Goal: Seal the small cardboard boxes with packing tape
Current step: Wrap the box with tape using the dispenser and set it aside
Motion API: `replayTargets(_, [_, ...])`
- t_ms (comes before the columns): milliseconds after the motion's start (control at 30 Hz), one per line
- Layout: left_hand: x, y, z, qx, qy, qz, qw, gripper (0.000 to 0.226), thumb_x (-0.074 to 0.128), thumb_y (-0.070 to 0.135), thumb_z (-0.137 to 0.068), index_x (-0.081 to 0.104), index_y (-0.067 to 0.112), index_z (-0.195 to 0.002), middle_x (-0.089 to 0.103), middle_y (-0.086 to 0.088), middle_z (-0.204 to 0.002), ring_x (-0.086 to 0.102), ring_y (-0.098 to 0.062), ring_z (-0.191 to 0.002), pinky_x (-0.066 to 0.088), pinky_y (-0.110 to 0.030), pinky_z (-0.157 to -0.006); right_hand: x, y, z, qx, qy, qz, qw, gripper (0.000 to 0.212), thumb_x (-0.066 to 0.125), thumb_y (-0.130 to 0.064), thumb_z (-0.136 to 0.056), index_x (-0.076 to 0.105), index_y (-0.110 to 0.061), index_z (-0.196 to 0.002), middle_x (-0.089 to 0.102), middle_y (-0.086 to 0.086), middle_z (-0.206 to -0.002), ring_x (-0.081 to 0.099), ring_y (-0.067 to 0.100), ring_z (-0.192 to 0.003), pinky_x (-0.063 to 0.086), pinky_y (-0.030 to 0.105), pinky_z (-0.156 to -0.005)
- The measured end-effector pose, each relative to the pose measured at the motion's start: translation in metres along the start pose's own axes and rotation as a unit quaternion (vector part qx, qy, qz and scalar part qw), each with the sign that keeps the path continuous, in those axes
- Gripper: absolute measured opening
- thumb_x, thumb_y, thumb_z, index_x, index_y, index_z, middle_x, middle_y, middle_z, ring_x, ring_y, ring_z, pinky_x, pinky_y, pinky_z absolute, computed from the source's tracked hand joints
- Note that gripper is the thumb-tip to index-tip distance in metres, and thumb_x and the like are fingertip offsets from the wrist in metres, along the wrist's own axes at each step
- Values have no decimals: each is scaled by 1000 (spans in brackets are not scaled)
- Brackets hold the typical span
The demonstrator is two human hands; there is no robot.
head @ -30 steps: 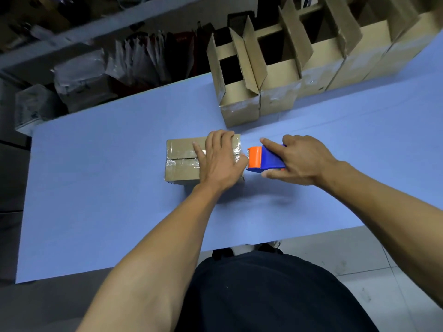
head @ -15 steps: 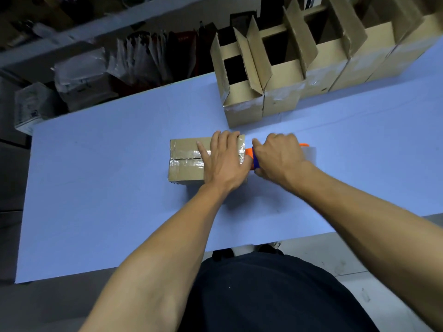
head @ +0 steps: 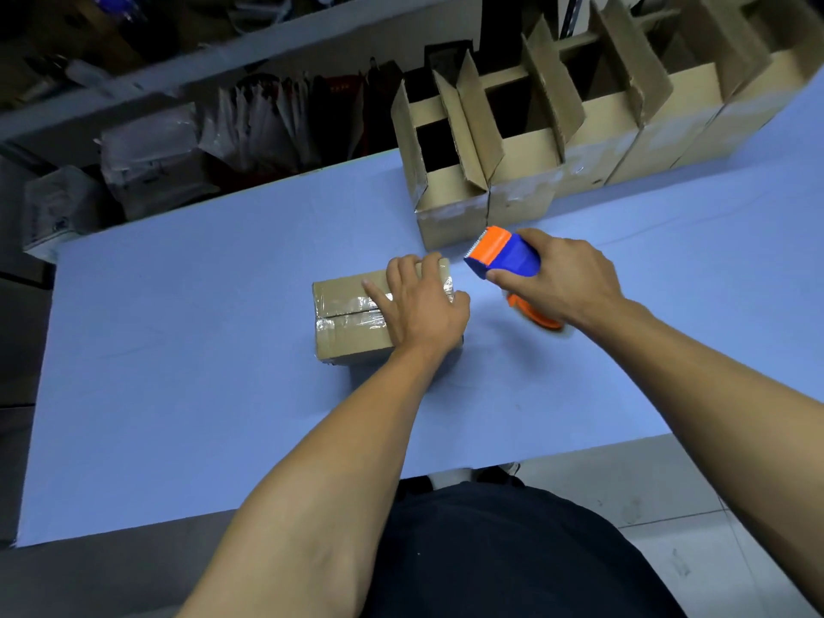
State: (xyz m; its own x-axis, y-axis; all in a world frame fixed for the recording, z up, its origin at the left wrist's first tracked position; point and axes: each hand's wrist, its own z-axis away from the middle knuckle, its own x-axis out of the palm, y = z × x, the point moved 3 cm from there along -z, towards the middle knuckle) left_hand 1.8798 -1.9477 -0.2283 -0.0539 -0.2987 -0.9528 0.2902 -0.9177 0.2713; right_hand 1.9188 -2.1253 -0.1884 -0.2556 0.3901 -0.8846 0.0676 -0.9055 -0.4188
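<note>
A small closed cardboard box lies on the blue table, with clear tape along its top seam. My left hand rests flat on the box's right half, fingers spread over the top. My right hand grips a blue and orange tape dispenser, held in the air just right of the box, with its orange toothed end pointing away and to the left. The dispenser is apart from the box.
A row of several open cardboard boxes with raised flaps stands along the table's far right. Shelves with bagged goods lie beyond the far edge. The table's near edge runs by my body.
My right hand has lifted the tape dispenser off the box's right end and pulled it up and to the right. My left hand has stayed on the box.
</note>
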Motion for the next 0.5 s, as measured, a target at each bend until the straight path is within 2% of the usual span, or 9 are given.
replayTargets(100, [-5,1,-6,-39,-20,29,999,55,45,53,-95,45,24,-141,42,-2,-146,23,-23,-143,1,-61,-116,-6,-12,4,-9,5,-28,1000,60,59,-71,-82,57,-29,-124,68,2,-106,58,28,-94,38,32,-67])
replayTargets(167, [-16,-6,-13,-42,-48,45,997,56,40,53,-98,41,24,-147,38,-1,-153,17,-24,-148,2,-61,-117,-13,-15,7,-5,3,-37,999,59,59,-70,-83,56,-30,-126,68,3,-109,58,29,-98,39,32,-69])
replayTargets(233, [-30,-20,-17,8,-72,-2,997,54,40,50,-98,41,26,-147,39,2,-154,18,-23,-149,7,-62,-116,-21,-15,8,15,2,-56,998,56,60,-67,-84,57,-29,-126,67,4,-111,56,31,-99,40,34,-72])
replayTargets(300, [-38,-38,-15,84,-106,-65,989,54,37,54,-100,40,27,-147,44,-1,-150,29,-25,-144,16,-57,-115,-25,-14,10,28,-1,-76,997,52,61,-66,-84,59,-30,-121,67,3,-109,52,28,-94,42,35,-72])
replayTargets(400, [-45,-50,-13,98,-129,-103,981,58,30,66,-97,48,25,-135,57,-8,-132,50,-32,-123,35,-47,-97,-29,-15,15,39,-12,-101,994,48,63,-65,-83,62,-32,-117,66,1,-103,53,25,-92,47,37,-77])
replayTargets(500, [-41,-58,-4,27,-153,-47,987,62,31,74,-92,56,20,-110,63,-10,-119,57,-34,-111,39,-39,-78,-33,-21,18,39,-39,-147,988,45,65,-63,-83,67,-27,-109,68,3,-96,58,26,-91,48,39,-79])
